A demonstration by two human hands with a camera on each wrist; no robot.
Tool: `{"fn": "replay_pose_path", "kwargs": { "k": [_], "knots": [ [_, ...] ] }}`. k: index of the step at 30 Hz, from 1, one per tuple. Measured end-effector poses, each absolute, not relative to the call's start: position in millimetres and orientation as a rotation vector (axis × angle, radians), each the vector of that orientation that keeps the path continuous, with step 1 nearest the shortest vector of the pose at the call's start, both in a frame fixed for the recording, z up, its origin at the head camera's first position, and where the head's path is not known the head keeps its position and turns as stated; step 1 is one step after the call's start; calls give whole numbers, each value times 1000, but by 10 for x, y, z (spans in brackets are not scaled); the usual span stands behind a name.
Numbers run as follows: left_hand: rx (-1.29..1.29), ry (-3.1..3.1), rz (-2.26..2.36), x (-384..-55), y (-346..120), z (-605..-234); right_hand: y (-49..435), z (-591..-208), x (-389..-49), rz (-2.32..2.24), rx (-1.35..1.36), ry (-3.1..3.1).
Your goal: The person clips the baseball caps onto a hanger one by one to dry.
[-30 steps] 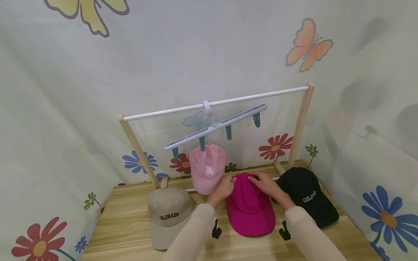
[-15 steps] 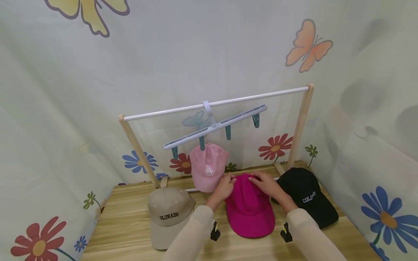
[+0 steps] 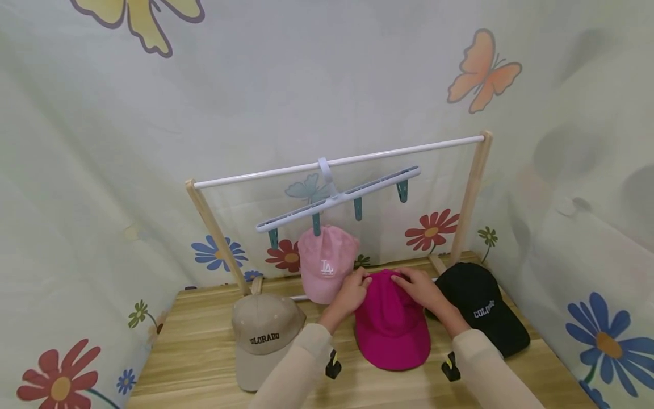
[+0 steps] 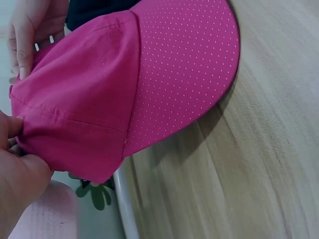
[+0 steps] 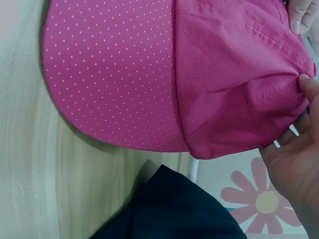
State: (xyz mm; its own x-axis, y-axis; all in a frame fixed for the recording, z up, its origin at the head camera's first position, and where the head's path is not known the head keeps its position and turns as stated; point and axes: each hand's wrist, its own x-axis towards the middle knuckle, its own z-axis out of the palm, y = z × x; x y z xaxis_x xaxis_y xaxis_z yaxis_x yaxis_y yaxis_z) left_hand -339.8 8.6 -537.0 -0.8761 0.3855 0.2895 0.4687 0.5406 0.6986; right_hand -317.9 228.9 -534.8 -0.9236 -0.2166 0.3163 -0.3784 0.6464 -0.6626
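A magenta baseball cap (image 3: 392, 324) with a dotted brim is held between both hands, brim toward the person and close over the table. My left hand (image 3: 352, 291) pinches the crown's left back edge, thumb on top. On the opposite side my right hand (image 3: 416, 288) pinches the crown with its thumb on the outside and fingers beneath. Behind it, a light pink cap (image 3: 327, 250) marked LA hangs from a teal clip (image 3: 316, 224) on a pale clip hanger (image 3: 337, 199). Another teal clip (image 3: 358, 208) hangs above the magenta cap, with nothing in it.
The hanger hooks over a white rod (image 3: 403, 152) on a wooden rack (image 3: 470, 199). A beige cap (image 3: 265, 324) lies at the left of the wooden table (image 3: 194, 352), a black cap (image 3: 472, 301) at the right. A flower-printed curtain (image 3: 332, 85) encloses the table.
Both hands keep their hold on the magenta cap, which has barely shifted. The hanger and the pink cap sway slightly.
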Motion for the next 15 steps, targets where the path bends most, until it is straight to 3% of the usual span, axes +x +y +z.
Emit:
{"fn": "replay_pose_path", "kwargs": {
  "k": [15],
  "knots": [
    [-696,-2603,-1337,-3320,74,-5192,2267,-5069,-3046,1143,496,-2635]
  ]
}}
